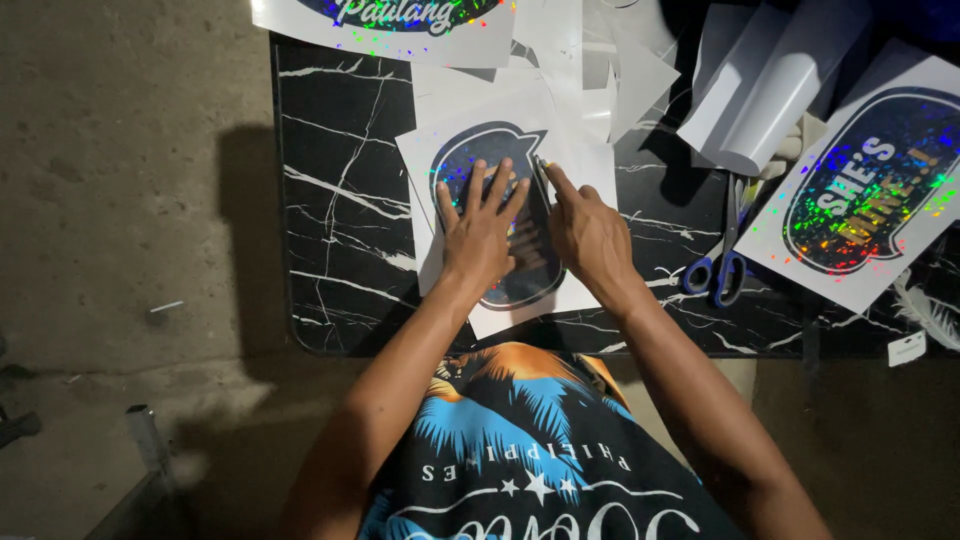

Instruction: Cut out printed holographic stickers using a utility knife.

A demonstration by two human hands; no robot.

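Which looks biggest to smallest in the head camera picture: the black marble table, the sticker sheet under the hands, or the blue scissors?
1. Black marble table, by far the largest.
2. Sticker sheet that the left hand and right hand press flat.
3. Blue scissors, smallest.

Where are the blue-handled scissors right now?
The scissors lie on the black marble table, right of the right hand, beside the holographic sticker sheet.

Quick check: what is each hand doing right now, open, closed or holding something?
Left hand: open, fingers spread, pressed flat on the holographic sticker sheet.
Right hand: appears to pinch a thin dark tool against the same sheet; grip partly hidden.
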